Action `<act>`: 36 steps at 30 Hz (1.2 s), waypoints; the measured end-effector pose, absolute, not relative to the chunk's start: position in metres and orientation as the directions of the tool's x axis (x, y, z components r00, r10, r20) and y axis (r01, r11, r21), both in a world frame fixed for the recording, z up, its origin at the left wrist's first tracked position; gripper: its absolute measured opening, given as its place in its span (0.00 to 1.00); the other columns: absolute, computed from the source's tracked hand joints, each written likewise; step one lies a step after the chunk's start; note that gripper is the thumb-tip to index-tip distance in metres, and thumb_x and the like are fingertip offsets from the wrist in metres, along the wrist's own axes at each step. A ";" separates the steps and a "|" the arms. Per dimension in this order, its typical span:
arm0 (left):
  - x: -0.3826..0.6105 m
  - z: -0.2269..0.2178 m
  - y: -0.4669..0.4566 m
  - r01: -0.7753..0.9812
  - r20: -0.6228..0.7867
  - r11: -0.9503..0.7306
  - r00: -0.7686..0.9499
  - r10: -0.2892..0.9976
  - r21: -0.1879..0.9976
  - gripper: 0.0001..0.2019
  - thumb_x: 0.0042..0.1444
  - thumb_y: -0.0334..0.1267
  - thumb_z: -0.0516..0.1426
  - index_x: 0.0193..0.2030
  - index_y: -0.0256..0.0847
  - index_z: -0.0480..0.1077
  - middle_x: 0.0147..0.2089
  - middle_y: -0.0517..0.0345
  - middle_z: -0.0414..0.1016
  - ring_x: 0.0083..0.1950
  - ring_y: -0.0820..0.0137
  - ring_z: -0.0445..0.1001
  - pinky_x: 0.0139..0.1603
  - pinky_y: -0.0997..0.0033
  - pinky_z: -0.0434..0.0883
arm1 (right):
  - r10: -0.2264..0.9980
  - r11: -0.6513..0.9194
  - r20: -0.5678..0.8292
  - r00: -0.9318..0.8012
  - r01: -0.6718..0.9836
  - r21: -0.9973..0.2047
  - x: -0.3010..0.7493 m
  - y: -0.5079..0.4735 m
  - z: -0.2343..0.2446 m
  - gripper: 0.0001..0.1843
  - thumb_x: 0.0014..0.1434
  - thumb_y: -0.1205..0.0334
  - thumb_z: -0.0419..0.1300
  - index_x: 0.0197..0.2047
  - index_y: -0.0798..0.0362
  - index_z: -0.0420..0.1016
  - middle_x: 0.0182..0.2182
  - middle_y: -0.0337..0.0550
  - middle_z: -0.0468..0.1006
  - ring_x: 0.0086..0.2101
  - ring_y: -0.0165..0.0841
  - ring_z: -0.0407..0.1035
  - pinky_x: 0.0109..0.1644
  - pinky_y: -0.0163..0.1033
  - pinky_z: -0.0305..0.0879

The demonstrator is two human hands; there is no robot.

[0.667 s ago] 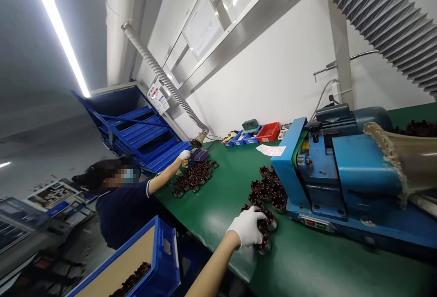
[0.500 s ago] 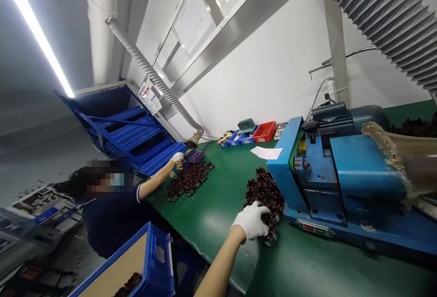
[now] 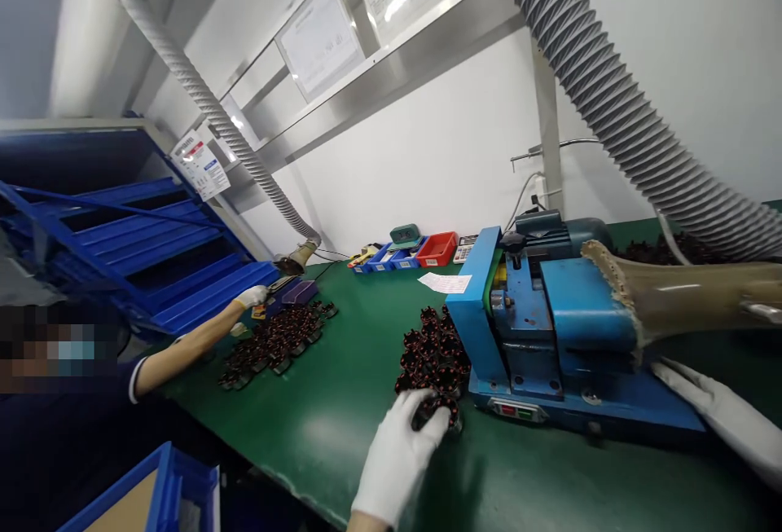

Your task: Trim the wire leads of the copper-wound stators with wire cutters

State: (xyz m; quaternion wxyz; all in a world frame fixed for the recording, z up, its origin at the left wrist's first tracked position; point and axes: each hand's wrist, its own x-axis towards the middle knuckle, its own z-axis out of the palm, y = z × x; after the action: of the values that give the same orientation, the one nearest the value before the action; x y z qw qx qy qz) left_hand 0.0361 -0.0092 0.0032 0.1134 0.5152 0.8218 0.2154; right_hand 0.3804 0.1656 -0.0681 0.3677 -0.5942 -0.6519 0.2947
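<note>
The green surface point(image 3: 342, 410) fills the lower view and carries everything. On it stands a blue machine point(image 3: 550, 336), and a grey ribbed hose point(image 3: 611, 108) comes down to a beige funnel point(image 3: 672, 296) at its right side, probably to draw dust away from the work. Just left of the machine lies a cluster of dark wound coils point(image 3: 431, 353), close to its front plate, so they are easy to reach. The person's left hand point(image 3: 397, 455), in a white glove, lies over the nearest coil point(image 3: 437, 411) at the front edge of this cluster; the fingers curl around it, a narrow grip holding the coil against the surface. The right hand point(image 3: 727, 414), also gloved, rests flat and open beside the machine's base, holding nothing. Further left, a second group of coils point(image 3: 272, 340) lies before a co-worker, whose gloved hand point(image 3: 252, 296) reaches to a small dark device point(image 3: 296, 293). At the wall stand small blue and red bins point(image 3: 406, 253) and a white paper point(image 3: 445, 282).
</note>
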 end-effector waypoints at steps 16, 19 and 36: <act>0.131 -0.098 -0.051 0.874 0.344 0.086 -0.277 0.897 0.478 0.08 0.43 0.31 0.61 0.31 0.47 0.68 0.51 0.56 0.72 0.53 0.60 0.70 0.50 0.61 0.70 | 0.951 -0.298 -0.306 -0.035 0.148 -0.943 0.409 0.024 -0.089 0.26 0.40 0.41 0.63 0.37 0.50 0.77 0.29 0.48 0.80 0.30 0.43 0.74 0.34 0.40 0.71; 0.155 -0.110 -0.059 0.873 0.427 -0.144 -0.080 0.901 0.465 0.19 0.36 0.29 0.61 0.37 0.48 0.68 0.47 0.57 0.74 0.53 0.58 0.70 0.52 0.60 0.70 | 0.903 -0.304 -0.328 -0.276 0.128 -0.944 0.381 -0.002 -0.083 0.30 0.48 0.38 0.59 0.45 0.54 0.74 0.35 0.50 0.80 0.32 0.40 0.74 0.35 0.39 0.71; 0.164 -0.100 -0.054 0.735 0.201 -0.027 -0.149 0.968 0.678 0.47 0.29 0.33 0.66 0.61 0.40 0.55 0.50 0.46 0.70 0.54 0.51 0.68 0.55 0.54 0.68 | 0.759 -0.385 -0.382 -0.527 0.110 -0.916 0.309 0.015 -0.045 0.17 0.42 0.52 0.66 0.24 0.54 0.64 0.19 0.33 0.67 0.21 0.27 0.60 0.26 0.33 0.57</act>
State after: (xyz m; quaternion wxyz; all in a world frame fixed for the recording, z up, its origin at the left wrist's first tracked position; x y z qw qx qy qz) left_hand 0.1638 -0.0537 -0.0998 0.1703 0.6296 0.6762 0.3425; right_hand 0.3090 0.0146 -0.0455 0.2278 -0.4297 -0.5054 0.7128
